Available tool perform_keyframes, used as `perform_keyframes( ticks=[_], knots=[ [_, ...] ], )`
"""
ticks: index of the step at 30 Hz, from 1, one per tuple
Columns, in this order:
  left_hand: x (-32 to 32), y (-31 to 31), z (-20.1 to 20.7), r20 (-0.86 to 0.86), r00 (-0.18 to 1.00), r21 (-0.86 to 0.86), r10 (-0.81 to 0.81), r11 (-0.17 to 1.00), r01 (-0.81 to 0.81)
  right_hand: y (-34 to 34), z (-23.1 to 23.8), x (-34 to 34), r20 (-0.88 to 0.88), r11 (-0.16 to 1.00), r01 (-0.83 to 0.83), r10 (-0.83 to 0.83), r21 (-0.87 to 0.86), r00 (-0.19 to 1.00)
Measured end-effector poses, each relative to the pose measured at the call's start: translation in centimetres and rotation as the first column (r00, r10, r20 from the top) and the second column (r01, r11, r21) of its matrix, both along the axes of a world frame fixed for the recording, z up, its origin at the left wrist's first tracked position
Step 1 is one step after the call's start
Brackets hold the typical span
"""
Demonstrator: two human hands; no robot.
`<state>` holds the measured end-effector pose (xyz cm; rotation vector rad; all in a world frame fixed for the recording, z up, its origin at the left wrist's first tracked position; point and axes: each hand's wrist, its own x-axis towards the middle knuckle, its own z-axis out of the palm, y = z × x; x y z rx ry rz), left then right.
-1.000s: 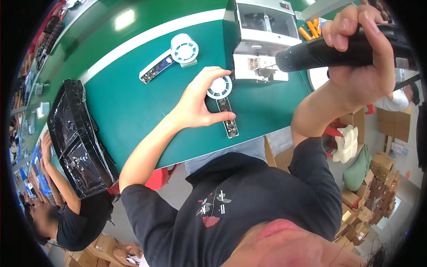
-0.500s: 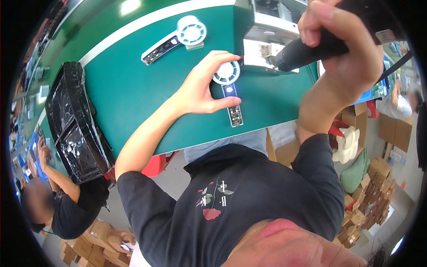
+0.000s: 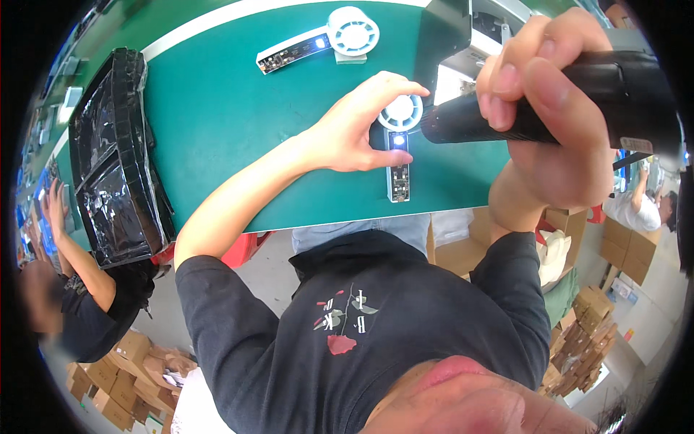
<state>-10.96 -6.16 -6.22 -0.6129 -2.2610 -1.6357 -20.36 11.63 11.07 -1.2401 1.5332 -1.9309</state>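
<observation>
Left of the green desk, a co-worker's arm shows above cardboard boxes; a black plastic-wrapped bin stands at the desk's left edge, its contents hidden. One handheld fan lies far on the desk; right of it and nearer, the left hand grasps another fan, board exposed. The right hand grips a black handheld power tool, its tip now beside the held fan's head rather than at the metal machine's front, as half a second ago.
</observation>
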Motion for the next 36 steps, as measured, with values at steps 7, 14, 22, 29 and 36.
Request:
perform_keyframes(
  ticks=[7, 14, 22, 29, 36],
  knots=[
    [0.1, 0.0, 0.0, 0.012, 1.0, 0.009, 0.001, 1.0, -0.001, -2.9, -0.3, 2.7, 0.207, 0.925, 0.379, -0.364, -0.038, 0.908],
    [0.0, -0.1, -0.1, 0.012, 1.0, 0.003, 0.002, 1.0, -0.002, -3.0, 0.7, 2.8, 0.303, 0.949, 0.309, -0.278, -0.06, 0.911],
    [0.1, -0.1, -0.2, 0.007, 1.0, 0.015, 0.005, 1.0, -0.005, -2.6, -0.5, 2.7, 0.171, 0.932, 0.357, -0.343, -0.058, 0.924],
    [-0.1, -0.1, -0.4, 0.0, 1.0, 0.018, -0.006, 1.0, 0.006, -1.9, -1.3, -3.3, -0.142, 0.835, -0.549, 0.54, -0.04, 0.83],
    [0.0, 0.0, -0.4, -0.016, 1.0, 0.031, -0.011, 0.999, 0.012, -3.9, -1.6, -4.2, -0.123, 0.614, -0.784, 0.775, -0.087, 0.62]
  ],
)
